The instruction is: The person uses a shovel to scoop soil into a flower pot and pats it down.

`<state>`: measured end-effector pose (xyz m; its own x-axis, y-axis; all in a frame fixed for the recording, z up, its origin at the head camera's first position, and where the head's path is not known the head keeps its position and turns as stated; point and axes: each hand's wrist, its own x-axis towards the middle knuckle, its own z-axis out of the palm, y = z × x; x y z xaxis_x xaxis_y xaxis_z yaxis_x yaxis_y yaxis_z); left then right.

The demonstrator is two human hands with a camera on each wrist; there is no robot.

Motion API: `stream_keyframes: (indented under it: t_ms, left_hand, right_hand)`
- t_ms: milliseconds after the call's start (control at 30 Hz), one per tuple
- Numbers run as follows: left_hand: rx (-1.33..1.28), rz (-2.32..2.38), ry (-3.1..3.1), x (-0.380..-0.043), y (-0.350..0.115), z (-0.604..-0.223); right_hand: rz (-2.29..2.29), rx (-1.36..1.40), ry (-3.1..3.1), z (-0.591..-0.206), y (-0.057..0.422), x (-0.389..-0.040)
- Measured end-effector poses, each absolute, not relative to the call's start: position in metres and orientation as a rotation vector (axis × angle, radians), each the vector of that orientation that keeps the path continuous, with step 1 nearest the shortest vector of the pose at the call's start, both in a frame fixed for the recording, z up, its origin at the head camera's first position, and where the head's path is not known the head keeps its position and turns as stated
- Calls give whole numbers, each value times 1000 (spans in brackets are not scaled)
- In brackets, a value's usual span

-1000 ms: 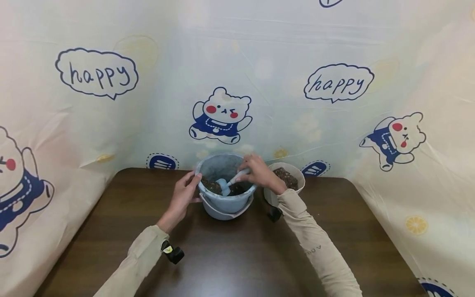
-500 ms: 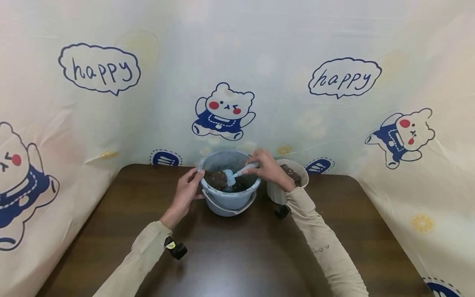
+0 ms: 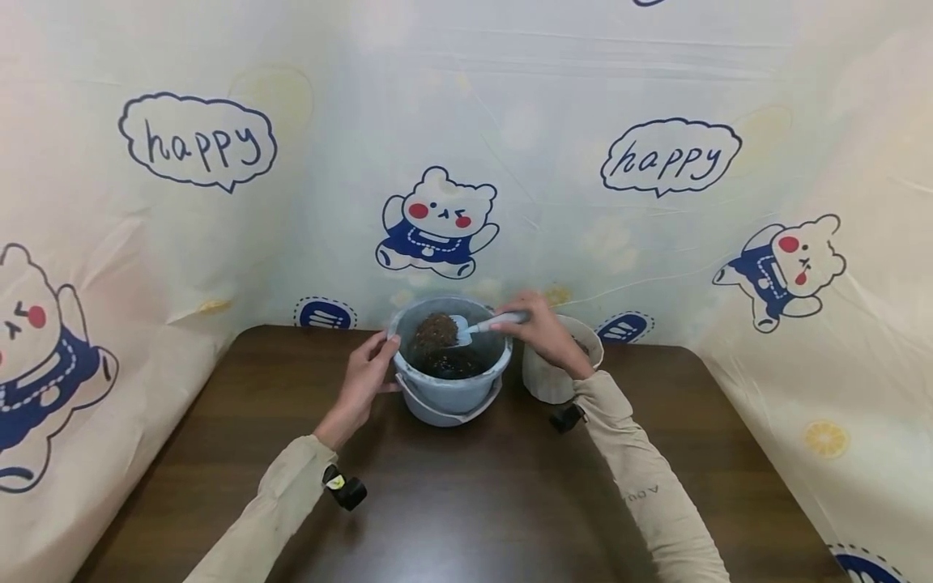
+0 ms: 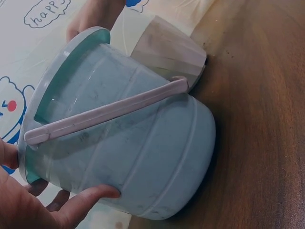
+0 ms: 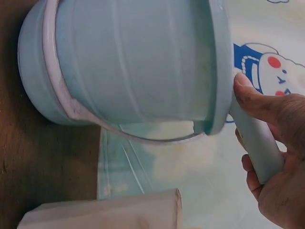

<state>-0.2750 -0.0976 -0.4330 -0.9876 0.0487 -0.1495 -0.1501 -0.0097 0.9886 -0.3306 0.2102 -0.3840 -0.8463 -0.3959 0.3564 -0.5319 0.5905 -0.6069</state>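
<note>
I read both arms in the head view as extended forward and converging toward the centre. The loose-beige-sleeved left forearm slopes inward from lower left; the bare left wrist continues that line. The bare left hand pinches, one digit stretched out apart from the others in my left wrist view, two others partly hidden. The beige-sleeved right forearm angles inward from lower right, the bare right wrist leading to the bare right hand. That hand sits farther forward and grips: thumb extended, fingers curled.
</note>
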Motion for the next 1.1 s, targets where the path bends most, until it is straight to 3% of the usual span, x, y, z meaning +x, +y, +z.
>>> stream_keyframes:
  t_ms: [300,1100]
  left_hand:
    - [-82,2143,2115,-276,-94,-432]
    - [-100,2160,2118,-273,-97,-432]
  right_hand:
    - [1027,827,-2529,-372,237,-332]
    - [929,532,-2497,-357,328,-311]
